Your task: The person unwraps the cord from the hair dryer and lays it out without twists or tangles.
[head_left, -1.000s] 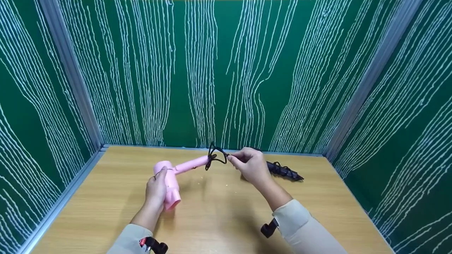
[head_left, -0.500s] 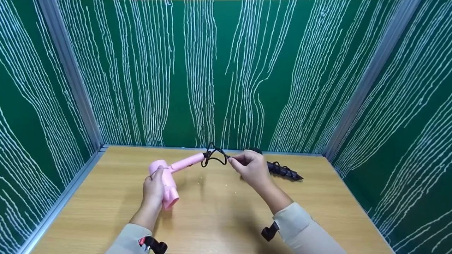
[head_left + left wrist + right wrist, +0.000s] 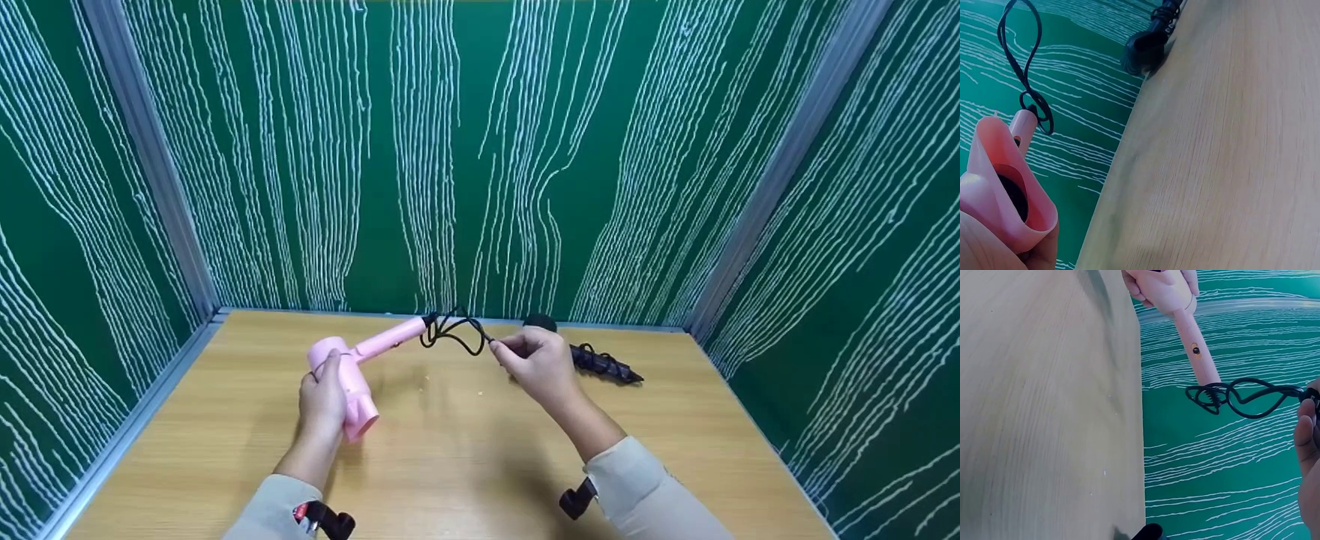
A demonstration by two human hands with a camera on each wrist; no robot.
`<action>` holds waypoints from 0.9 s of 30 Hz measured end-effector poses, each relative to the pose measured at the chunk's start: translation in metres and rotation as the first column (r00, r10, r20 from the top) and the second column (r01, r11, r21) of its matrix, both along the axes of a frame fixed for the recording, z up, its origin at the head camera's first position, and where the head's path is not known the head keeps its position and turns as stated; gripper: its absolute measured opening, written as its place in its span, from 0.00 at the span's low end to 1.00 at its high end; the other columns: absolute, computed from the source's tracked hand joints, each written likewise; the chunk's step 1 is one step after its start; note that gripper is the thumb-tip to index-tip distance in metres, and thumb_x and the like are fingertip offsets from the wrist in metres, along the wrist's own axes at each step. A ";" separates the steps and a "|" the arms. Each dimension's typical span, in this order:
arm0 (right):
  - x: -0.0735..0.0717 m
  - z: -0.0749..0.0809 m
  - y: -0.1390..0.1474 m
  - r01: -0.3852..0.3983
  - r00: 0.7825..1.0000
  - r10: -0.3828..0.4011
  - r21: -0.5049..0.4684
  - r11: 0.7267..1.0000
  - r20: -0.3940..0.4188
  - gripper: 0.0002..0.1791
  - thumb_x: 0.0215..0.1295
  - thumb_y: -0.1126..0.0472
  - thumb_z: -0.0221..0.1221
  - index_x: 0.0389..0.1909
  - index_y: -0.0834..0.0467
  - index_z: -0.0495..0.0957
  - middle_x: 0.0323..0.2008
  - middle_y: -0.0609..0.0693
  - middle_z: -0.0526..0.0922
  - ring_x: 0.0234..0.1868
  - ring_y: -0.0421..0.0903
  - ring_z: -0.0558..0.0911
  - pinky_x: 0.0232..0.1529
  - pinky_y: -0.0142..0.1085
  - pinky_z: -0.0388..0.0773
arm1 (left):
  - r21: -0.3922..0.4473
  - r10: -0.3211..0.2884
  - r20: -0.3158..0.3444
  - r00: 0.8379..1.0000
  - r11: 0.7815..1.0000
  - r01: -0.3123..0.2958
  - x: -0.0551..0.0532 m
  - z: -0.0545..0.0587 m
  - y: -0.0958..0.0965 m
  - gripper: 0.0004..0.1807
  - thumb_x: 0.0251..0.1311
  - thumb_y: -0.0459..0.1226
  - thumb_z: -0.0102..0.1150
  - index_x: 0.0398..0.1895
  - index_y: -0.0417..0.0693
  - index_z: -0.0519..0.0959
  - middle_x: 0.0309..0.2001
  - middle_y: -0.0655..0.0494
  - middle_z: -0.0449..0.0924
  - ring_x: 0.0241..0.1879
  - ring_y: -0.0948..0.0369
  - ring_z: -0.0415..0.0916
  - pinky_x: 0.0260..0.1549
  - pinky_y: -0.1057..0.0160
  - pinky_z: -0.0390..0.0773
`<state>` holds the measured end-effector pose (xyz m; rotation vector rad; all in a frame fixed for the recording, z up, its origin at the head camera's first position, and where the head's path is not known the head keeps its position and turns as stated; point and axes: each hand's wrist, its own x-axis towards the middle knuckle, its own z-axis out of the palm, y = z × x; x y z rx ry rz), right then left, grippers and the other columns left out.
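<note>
A pink hair dryer (image 3: 358,384) is held above the table by my left hand (image 3: 321,401), which grips its barrel. Its handle points up and to the right, and in the left wrist view the wide nozzle (image 3: 1039,222) faces the camera. From the handle's end runs a looped black cord (image 3: 1216,396). My right hand (image 3: 541,361) pinches the far end of that cord between thumb and fingers; the plug itself is hidden. Behind the right hand lies a black hair dryer (image 3: 600,363), its own cord wound round the handle.
Under both hands spreads a wooden table (image 3: 435,472). Green walls (image 3: 495,150) with white wavy lines enclose its back and sides, joined by grey metal posts (image 3: 154,150). Small pale specks lie mid-table.
The pink hair dryer and my left hand have shifted a little left. My right hand has moved slightly right and down, uncovering more of the black dryer's head. The cord loops have spread.
</note>
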<state>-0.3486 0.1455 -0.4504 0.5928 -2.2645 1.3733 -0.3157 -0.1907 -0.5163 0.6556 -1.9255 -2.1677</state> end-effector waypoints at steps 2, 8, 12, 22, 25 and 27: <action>-0.001 -0.002 0.001 -0.004 1.000 0.004 -0.006 1.000 0.016 0.05 0.72 0.62 0.77 0.34 0.54 0.94 0.26 0.47 0.89 0.23 0.38 0.83 0.25 0.30 0.81 | 0.012 0.002 0.000 1.000 1.000 -0.002 0.000 0.001 0.001 0.53 0.82 0.72 0.42 0.88 0.40 0.55 0.68 0.42 0.72 0.58 0.54 0.78 0.46 0.69 0.82; -0.003 -0.008 0.003 0.013 0.996 -0.011 -0.018 1.000 0.086 0.05 0.71 0.61 0.78 0.34 0.55 0.94 0.26 0.47 0.91 0.24 0.38 0.85 0.26 0.30 0.83 | 0.009 0.003 -0.029 1.000 1.000 -0.003 -0.003 0.002 0.003 0.51 0.83 0.71 0.43 0.86 0.37 0.57 0.67 0.41 0.72 0.56 0.54 0.78 0.44 0.69 0.82; -0.004 -0.012 0.004 0.032 0.986 -0.028 -0.022 0.999 0.163 0.05 0.71 0.60 0.78 0.35 0.55 0.94 0.26 0.47 0.91 0.25 0.40 0.85 0.27 0.31 0.83 | 0.012 -0.013 -0.030 0.999 1.000 0.013 -0.003 0.003 0.005 0.52 0.83 0.72 0.43 0.86 0.38 0.57 0.67 0.42 0.71 0.57 0.53 0.76 0.46 0.69 0.81; -0.010 -0.023 0.003 0.035 0.970 -0.034 -0.002 0.999 0.240 0.06 0.72 0.58 0.77 0.35 0.55 0.94 0.25 0.45 0.89 0.24 0.40 0.83 0.25 0.31 0.82 | 0.000 -0.099 -0.028 0.995 0.995 0.099 -0.003 0.007 0.009 0.49 0.84 0.71 0.41 0.84 0.39 0.61 0.65 0.43 0.72 0.60 0.51 0.73 0.55 0.62 0.77; -0.012 -0.027 0.002 0.028 0.972 -0.024 -0.010 1.000 0.234 0.06 0.71 0.59 0.77 0.34 0.56 0.94 0.23 0.45 0.88 0.22 0.38 0.82 0.24 0.31 0.80 | -0.004 -0.124 -0.039 0.991 0.992 0.124 -0.003 0.008 0.011 0.45 0.85 0.68 0.43 0.82 0.39 0.65 0.60 0.46 0.75 0.56 0.53 0.76 0.51 0.64 0.79; -0.013 -0.029 0.002 0.027 0.971 -0.023 -0.012 1.000 0.238 0.07 0.71 0.59 0.77 0.33 0.57 0.94 0.22 0.45 0.88 0.21 0.38 0.81 0.23 0.30 0.80 | 0.008 -0.144 -0.056 0.988 0.989 0.145 -0.003 0.009 0.012 0.43 0.86 0.66 0.44 0.80 0.39 0.67 0.56 0.47 0.76 0.52 0.55 0.78 0.47 0.64 0.81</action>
